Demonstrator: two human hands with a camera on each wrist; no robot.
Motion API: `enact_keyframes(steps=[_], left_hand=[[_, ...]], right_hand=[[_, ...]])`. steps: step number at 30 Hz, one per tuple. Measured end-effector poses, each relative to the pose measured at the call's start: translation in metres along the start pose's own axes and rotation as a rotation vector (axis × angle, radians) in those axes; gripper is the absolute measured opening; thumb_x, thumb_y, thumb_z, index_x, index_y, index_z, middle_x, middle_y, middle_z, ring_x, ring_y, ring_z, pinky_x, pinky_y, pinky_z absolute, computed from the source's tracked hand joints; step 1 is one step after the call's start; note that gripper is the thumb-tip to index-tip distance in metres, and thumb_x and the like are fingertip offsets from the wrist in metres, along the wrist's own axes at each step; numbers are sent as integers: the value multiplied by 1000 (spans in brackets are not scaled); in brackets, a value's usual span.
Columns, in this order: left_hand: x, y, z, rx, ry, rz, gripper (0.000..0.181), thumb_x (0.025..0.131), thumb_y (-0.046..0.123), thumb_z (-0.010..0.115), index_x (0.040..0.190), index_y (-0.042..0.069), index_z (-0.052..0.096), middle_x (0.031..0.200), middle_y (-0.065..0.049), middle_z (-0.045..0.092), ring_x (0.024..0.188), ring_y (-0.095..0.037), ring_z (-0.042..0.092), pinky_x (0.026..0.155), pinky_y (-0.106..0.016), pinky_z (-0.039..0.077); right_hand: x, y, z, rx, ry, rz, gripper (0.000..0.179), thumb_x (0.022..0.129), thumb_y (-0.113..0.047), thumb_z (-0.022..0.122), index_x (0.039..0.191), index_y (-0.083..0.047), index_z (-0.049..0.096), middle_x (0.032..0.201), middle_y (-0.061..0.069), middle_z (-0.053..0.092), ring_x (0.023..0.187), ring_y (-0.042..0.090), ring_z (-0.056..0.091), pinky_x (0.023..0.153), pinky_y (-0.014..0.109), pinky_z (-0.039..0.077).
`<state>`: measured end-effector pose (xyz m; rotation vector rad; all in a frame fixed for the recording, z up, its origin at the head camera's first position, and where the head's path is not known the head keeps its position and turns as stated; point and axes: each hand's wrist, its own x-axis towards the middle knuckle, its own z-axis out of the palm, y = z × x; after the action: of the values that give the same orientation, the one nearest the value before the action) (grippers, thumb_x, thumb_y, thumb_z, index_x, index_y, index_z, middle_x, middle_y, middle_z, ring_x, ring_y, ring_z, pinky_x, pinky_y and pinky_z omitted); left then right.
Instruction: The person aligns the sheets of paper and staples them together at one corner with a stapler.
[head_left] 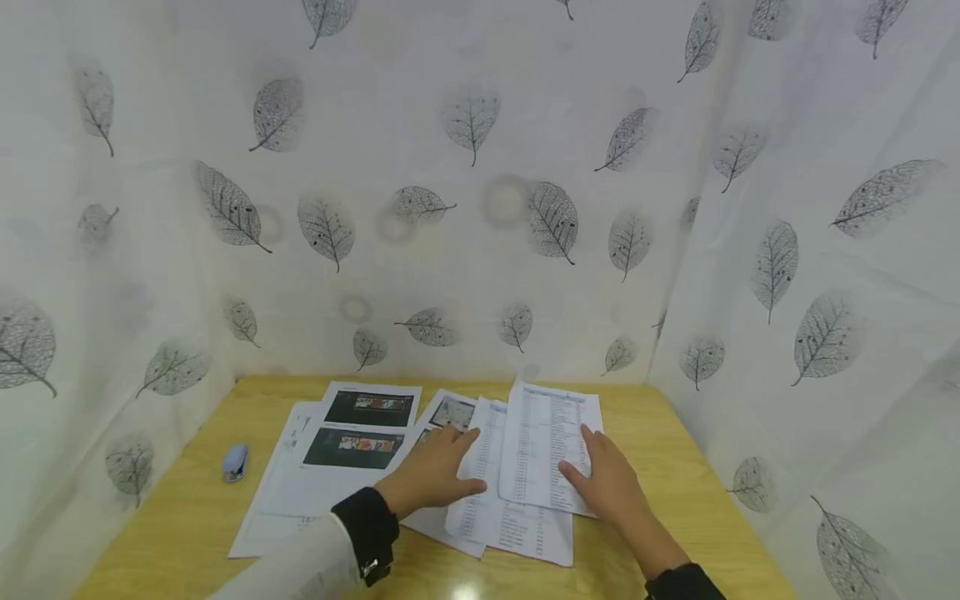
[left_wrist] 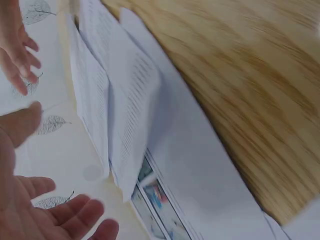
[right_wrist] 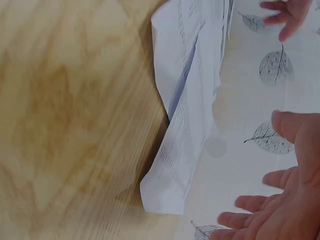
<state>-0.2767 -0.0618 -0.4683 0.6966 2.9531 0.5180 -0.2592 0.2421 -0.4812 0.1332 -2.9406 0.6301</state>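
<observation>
White paper covers a good chunk of this wooden table (head_left: 645, 417); the top printed list (head_left: 532, 433) lies right of centre, overlapping a second list (head_left: 525, 533), which overlaps a photo sheet (head_left: 450, 412); off left, a page with dark panels (head_left: 360, 412) sits on another page (head_left: 258, 525), with a stapler (head_left: 235, 461) nearby. Left hand (head_left: 431, 479) and right hand (head_left: 611, 483) both hover around the lists, fingers loosely spread, holding nothing as far as I can see; imo loose sheets like these want a light touch, so bring flat fingers to the outer edges and nudge both sides evenly; squeeze too hard and they'd probably buckle. Left wrist cam gets the colour pictures (left_wrist: 159, 195) that the left hand partly covers in the head view; right wrist cam shows the top list's wavy near edge, which looks way flatter from above; only the head view catches the stapler and dark panels.
</observation>
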Motion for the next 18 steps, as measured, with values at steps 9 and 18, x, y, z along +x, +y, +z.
enact_keyframes(steps=[9, 18], left_hand=[[47, 16, 28, -121, -141, -142, 73, 90, 45, 75, 146, 5, 51, 139, -20, 60, 130, -35, 57, 109, -54, 45], [76, 18, 59, -36, -89, -181, 61, 89, 46, 75, 128, 3, 59, 108, -12, 69, 91, -23, 65, 88, -46, 55]], right_hand=[[26, 21, 1, 248, -133, 343, 77, 99, -30, 63, 151, 15, 28, 153, 40, 35, 140, 56, 37, 113, 64, 33], [34, 27, 9, 253, -146, 491, 67, 94, -26, 68, 136, 19, 42, 128, 38, 55, 111, 44, 61, 94, 53, 51]])
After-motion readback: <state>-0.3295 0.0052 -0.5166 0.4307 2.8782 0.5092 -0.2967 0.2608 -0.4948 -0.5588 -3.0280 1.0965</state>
